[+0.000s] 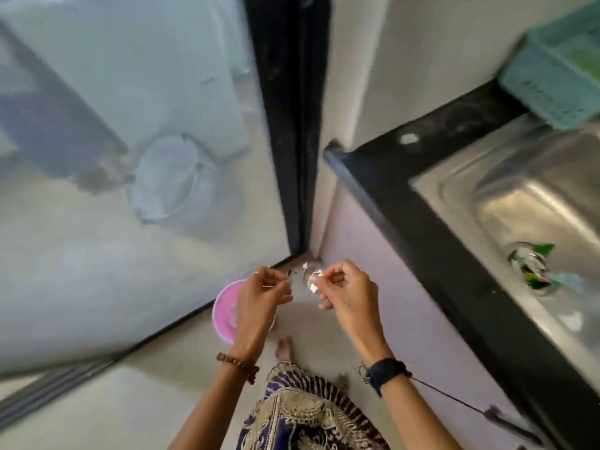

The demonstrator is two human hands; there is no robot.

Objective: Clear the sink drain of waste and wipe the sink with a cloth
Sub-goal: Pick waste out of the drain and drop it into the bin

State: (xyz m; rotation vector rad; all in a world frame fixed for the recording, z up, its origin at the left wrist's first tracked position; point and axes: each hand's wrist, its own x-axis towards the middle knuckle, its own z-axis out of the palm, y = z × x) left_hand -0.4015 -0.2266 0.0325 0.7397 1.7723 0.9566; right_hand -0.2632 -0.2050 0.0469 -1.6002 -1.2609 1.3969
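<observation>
Both hands are up in front of the body, away from the sink. The right hand [344, 287] pinches a crinkly bit of clear shiny plastic [312, 277] between its fingertips, and the left hand [259, 300] pinches something thin and dark, too blurry to name. A pink bowl [224, 311] sits on the floor under the left hand. Off to the right, the steel sink [506, 193] is set in the black bench [431, 254], with green and silvery wrapper scraps [532, 264] bunched over the drain.
</observation>
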